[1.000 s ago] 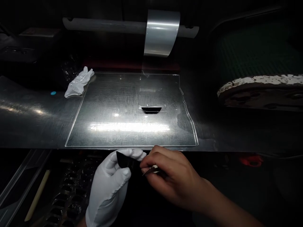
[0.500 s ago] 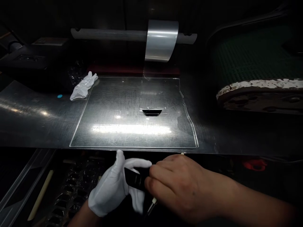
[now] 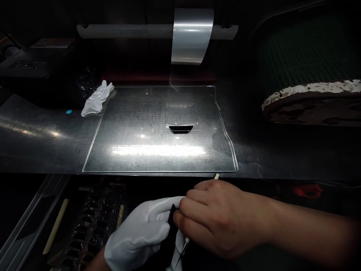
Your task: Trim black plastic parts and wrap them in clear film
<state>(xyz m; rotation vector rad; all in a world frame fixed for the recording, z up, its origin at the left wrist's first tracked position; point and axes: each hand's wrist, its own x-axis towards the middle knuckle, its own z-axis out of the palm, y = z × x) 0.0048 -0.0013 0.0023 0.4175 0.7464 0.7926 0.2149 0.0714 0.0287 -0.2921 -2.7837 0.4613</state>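
My left hand [image 3: 138, 229], in a white glove, is closed on a flat black piece [image 3: 168, 242] below the bench's front edge. Its thumb lies along the near side of the piece, and the fingers curl behind it. My bare right hand [image 3: 217, 222] is wrapped round a slim tool [image 3: 216, 176] with a pale handle and a pointed metal tip, which points down to the left. The right fingertips meet the gloved fingertips at the edge of the piece; whether they also grip it cannot be seen.
On the bench lies a clear sheet [image 3: 135, 124] bearing a small black part [image 3: 181, 129] under film. A film roll [image 3: 193, 35] hangs behind on a bar. A white glove [image 3: 97, 99] lies left; a tray of black pieces [image 3: 81, 233] sits below. A large green-sided object [image 3: 310, 56] stands right.
My left thumb, raised before, has come down onto the black piece, which is turned more edge-on. The right hand stays near the same spot. The view has tilted slightly downward.
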